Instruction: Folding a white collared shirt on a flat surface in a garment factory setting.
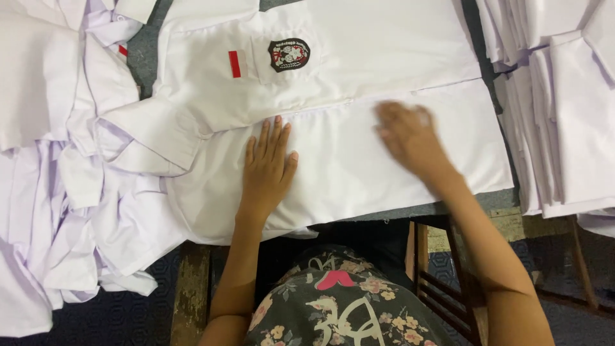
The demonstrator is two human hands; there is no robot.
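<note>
Both arms are bare from the near edge of the view up to the hands, with no sleeves, watch or rings to be seen. The left hand (268, 168) shows short, plain nails; the right hand (410, 138) is blurred. At the near edge the person wears a dark garment (333, 307) printed with small pink, yellow and cream flowers, pale looping lines and one red shape.

White shirt (359, 160): smooth matt cloth; badge (289, 54) embroidered; table edge (190, 282) worn rough wood.
</note>
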